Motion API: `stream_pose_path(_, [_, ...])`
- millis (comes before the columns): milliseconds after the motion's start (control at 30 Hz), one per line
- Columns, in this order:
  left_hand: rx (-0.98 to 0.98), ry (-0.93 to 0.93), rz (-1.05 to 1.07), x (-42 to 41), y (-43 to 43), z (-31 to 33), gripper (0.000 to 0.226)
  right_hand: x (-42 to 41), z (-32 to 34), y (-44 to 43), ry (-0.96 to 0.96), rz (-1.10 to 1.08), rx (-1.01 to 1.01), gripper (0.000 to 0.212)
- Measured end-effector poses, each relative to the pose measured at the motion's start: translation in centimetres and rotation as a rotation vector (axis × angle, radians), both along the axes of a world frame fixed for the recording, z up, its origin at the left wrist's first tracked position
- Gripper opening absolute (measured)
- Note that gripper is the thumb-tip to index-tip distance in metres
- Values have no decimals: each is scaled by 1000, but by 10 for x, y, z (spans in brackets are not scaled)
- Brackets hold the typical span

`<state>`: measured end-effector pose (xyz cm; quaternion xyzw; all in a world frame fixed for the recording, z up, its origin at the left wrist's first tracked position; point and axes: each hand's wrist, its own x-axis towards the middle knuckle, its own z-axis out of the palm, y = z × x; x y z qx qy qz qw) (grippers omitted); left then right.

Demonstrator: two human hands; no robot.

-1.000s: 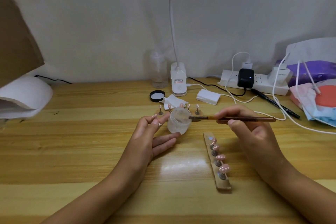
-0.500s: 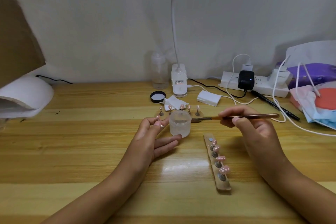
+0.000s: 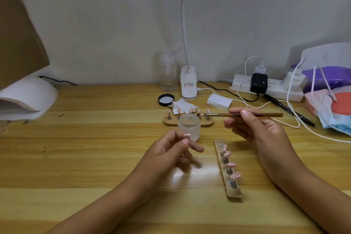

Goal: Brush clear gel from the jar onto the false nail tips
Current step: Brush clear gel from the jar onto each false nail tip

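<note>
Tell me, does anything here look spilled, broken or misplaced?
Nothing spilled or broken. The near wooden strip has one bare grey disc at its far end; the left hand pinches a nail tip, probably the missing one.

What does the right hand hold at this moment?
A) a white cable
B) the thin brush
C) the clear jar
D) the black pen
B: the right hand pinches the thin brush and holds it level, with its bristles toward the clear jar. The black pen lies apart, untouched, and the left hand pinches a nail tip.
</note>
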<state>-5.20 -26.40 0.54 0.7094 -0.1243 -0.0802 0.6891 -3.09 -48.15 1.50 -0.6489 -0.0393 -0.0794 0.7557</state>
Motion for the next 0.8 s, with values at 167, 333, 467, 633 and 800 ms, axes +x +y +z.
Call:
stream_pose_path(167, [82,-16,-55,-3,-1,-4,14,2,0,-1,60,17,17,28])
stream_pose_path(333, [96,-47,-55,-2,0,-6,14,2,1,0,83,30,12,27])
stream_pose_path(467, [85,-54,-38,-1,0,-9,11,3,0,0,93,20,18,27])
stream_pose_path(633, [98,-58,-41,0,1,-12,10,5,-1,-3,118,9,15,29])
stream_pose_path(800, [97,-54,-38,1,0,-14,10,6,-3,-4,132,-11,27,28])
